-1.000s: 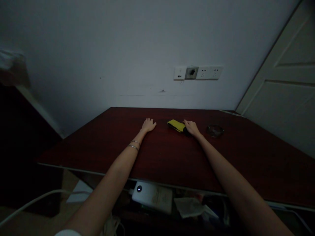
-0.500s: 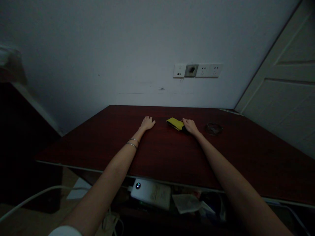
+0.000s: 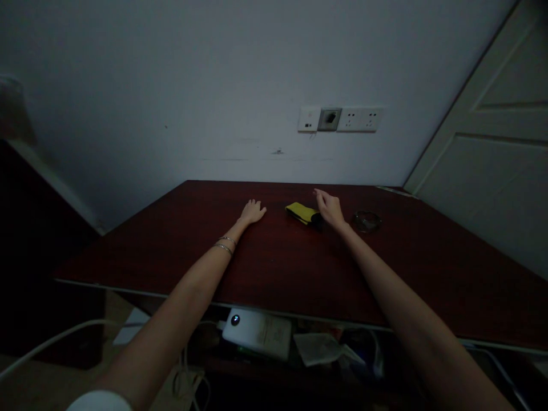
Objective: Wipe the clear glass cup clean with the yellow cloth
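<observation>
A folded yellow and black piece, cloth-like [image 3: 302, 212], lies on the dark red tabletop [image 3: 274, 268]; its exact kind is unclear. My right hand [image 3: 329, 208] is just right of its black end, raised a little, the fingers curled and drawn together toward the wall. Its palm side is hidden, so I cannot make out whether anything is in it. Flat on the tabletop to the left rests my left hand [image 3: 252, 212], fingers spread, holding nothing. A clear round dish, apparently glass [image 3: 366, 221], stands right of my right hand.
White wall sockets [image 3: 359, 120] sit above the table's back edge, and a panelled door [image 3: 492, 148] is at the right. Under the tabletop, an open shelf holds a white power bank-like box [image 3: 259, 334] and a pale packet [image 3: 317, 348]. A white cable [image 3: 55, 342] runs at lower left.
My right hand has come up off the black end of the yellow piece, its fingers curling together. My left hand stays flat on the table. The whole view has shifted slightly.
</observation>
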Tool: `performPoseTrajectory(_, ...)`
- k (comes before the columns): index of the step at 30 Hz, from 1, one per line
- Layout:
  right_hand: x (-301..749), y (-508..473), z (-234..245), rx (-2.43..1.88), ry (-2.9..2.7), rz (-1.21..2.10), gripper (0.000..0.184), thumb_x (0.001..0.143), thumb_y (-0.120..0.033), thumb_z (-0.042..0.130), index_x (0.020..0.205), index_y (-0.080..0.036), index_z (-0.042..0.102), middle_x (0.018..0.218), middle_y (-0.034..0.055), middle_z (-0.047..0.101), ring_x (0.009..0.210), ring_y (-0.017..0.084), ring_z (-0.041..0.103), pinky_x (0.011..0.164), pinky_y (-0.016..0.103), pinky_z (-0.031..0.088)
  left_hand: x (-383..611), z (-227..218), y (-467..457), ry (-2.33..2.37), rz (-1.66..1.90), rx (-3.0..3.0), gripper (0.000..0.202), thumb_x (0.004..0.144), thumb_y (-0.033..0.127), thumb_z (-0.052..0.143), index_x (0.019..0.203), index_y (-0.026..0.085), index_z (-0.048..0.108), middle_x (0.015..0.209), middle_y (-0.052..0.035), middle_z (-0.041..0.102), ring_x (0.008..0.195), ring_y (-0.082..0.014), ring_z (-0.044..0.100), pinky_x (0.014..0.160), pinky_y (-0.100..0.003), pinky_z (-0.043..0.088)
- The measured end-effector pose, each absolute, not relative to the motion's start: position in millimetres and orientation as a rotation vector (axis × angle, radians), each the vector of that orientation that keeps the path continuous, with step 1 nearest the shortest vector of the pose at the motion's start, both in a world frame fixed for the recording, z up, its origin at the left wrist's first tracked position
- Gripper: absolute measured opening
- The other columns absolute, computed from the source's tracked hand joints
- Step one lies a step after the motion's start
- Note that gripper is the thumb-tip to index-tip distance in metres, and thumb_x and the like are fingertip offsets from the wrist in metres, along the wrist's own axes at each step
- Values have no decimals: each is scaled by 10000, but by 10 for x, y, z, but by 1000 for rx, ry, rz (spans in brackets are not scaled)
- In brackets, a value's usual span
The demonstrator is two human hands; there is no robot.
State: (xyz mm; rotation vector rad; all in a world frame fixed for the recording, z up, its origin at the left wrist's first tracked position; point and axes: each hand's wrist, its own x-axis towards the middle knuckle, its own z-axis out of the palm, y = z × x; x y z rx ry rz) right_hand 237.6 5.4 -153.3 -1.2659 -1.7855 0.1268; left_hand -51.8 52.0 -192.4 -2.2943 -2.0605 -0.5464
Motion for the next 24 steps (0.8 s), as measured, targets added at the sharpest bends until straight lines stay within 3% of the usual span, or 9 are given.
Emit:
performPoseTrajectory(7,2722,-331,-1029,-1159,-1849,35,434,919,-364,389,1291,-193,535,1233,71,644,1129,220,602,995,364,436,-333,-1641,625,-2250,-741,-2156,348,893,334,550,1192,156,531,1195,-97,562,1020,-219,586,856,-437,509)
performPoseTrajectory(11,3266,-490,-918,-1184,-1800,-53,474,918,-366,391,1360,-201,439,1287,82,600,1206,221,545,1057,421,380,88,-1358,771,-2115,-832,-2353,505,924,472,429,1304,140,449,1308,-154,515,1157,-255,533,951,-423,454)
performPoseTrajectory(13,3577,-523,-920,-1223,-1890,-92,578,884,-418,464,1408,-195,363,1403,95,490,1299,238,451,1101,435,326,403,-1239,819,-1966,-828,-2535,639,914,563,353,1370,115,376,1393,-174,455,1266,-259,453,1010,-357,406)
performPoseTrajectory(17,4104,-565,-1037,-1401,-1903,36,923,743,-531,642,1471,-167,206,1521,144,284,1390,299,299,1142,474,243,1123,-1130,823,-1620,-690,-2897,776,790,648,499,1374,145,399,1500,-114,334,1409,-281,230,1116,-348,275)
performPoseTrajectory(20,4345,-583,-1213,-1469,-1825,226,1007,690,-549,688,1477,-176,182,1519,152,285,1394,305,288,1138,485,246,1621,-1181,778,-1404,-515,-3110,936,659,671,624,1387,133,384,1518,-119,293,1434,-285,148,1140,-351,235)
performPoseTrajectory(24,4532,-525,-1503,-1519,-1764,416,1062,637,-540,734,1476,-189,186,1485,162,353,1363,310,351,1116,492,286,2110,-1365,736,-1225,-349,-3257,1044,556,691,684,1370,102,401,1486,-173,333,1426,-317,162,1132,-393,251)
